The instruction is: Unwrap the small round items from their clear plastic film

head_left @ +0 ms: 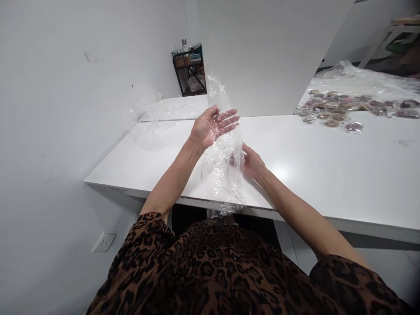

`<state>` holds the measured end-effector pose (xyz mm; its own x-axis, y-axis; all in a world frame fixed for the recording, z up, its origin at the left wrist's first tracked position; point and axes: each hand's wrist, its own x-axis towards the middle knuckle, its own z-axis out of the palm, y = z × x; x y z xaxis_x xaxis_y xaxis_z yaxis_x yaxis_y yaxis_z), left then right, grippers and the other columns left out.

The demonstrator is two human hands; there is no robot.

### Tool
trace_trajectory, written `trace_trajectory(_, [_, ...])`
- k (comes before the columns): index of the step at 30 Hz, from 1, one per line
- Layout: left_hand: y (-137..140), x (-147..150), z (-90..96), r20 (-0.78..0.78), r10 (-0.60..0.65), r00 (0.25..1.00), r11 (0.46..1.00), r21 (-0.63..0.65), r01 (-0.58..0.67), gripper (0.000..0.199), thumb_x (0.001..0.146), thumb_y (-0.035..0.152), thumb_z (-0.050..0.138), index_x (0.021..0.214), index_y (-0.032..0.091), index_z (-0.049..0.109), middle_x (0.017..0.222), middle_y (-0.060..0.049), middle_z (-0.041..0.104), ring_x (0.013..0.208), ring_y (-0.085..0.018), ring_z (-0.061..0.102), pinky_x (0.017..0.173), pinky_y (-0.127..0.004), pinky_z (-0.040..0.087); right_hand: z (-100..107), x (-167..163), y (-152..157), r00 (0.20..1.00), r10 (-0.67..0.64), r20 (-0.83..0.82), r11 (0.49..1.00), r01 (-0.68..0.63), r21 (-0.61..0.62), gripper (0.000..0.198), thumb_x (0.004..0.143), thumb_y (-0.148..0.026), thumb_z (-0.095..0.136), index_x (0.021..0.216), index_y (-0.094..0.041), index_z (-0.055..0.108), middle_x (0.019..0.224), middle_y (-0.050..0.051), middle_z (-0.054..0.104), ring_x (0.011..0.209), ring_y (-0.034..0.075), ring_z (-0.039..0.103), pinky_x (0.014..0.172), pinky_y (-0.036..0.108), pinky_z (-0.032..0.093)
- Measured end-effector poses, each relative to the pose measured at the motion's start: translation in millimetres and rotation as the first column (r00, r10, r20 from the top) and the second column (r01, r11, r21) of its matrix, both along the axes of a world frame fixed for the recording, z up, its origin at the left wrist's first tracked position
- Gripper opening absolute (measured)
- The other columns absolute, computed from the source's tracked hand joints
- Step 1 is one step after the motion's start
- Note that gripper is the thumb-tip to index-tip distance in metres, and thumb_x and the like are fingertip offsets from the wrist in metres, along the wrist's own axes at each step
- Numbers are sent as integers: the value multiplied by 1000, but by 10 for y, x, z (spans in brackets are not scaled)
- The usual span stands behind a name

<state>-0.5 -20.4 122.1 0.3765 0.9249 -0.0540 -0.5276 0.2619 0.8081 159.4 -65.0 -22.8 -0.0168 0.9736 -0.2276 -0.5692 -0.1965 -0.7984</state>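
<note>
A long, crumpled strip of clear plastic film (226, 175) runs upright before me, from above the table's far edge down past its front edge. My left hand (213, 126) is at its upper part, palm showing and fingers stretched apart, with film against the palm and fingers. Lower down, my right hand (252, 162) has its curved fingers behind the film and its thumb at the right edge, loosely closed on it. Its fingertips show only dimly through the plastic.
More loose clear film (147, 127) lies at the left of the white table (328, 175). Many small wrapped pieces (341, 107) are spread at the back right. A white panel (262, 57) rises behind the table, and a black shelf (189, 70) stands farther back.
</note>
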Motion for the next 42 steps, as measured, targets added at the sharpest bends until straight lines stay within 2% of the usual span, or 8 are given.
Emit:
trace_trajectory(5, [-61,-15,376,-5,-20,1000,992,122,21,46,111,37,25,111,7,60,137,-10,63,137,-36,59,99,-53,56,39,65,7,995,-65,-73,996,60,-64,48,86,-69,66,99,-25,55,89,5,66,71,18,65,61,34,59])
trace_trajectory(9, [-130,-93,552,0,14,1000,985,171,-14,57,110,34,11,117,6,59,138,-8,61,141,-37,54,103,-56,52,102,69,-41,984,-49,-170,990,25,-140,38,94,-61,61,96,-24,54,90,6,68,67,18,63,58,34,58])
trace_trajectory(15, [-240,-247,711,-90,25,996,973,231,-4,36,108,34,31,106,17,63,125,-5,75,140,-25,60,118,-42,51,144,39,-43,967,-150,-207,967,100,-232,33,102,-55,50,93,-24,53,77,2,64,58,16,58,52,31,54])
trace_trajectory(21, [-254,-334,981,-78,50,996,935,353,-19,38,108,31,28,83,21,54,99,-3,79,131,-22,66,114,-40,54,53,138,100,947,-289,-138,942,255,-218,44,105,-61,36,90,-23,52,76,2,62,63,16,58,55,28,52])
trace_trajectory(24, [-252,-393,1051,-101,79,992,909,417,-30,38,108,27,26,75,22,43,94,-2,79,116,-19,73,107,-38,59,-30,311,197,912,-410,21,902,409,-136,42,101,-63,43,95,-23,55,91,5,66,81,17,63,66,30,54])
trace_trajectory(28, [-246,-496,1063,-103,111,988,894,445,-54,39,108,25,25,75,22,44,94,-2,80,104,-18,77,103,-37,61,-100,523,268,791,-536,294,843,522,130,38,86,-61,63,96,-25,57,104,3,65,99,18,61,82,33,54])
trace_trajectory(34, [-295,-518,1256,-76,159,984,877,469,-105,44,109,21,15,72,18,40,91,-3,77,125,-24,70,91,-35,64,-99,374,157,664,-536,522,822,269,502,47,78,-59,70,107,-23,64,114,7,70,113,24,62,97,44,51])
trace_trajectory(42, [-317,-446,1660,-70,229,971,803,578,-148,77,68,12,-34,70,11,42,71,6,47,130,-20,55,74,-24,50,-167,269,80,607,-410,681,888,96,450,59,82,-71,62,114,-21,65,115,12,71,114,29,64,96,48,53])
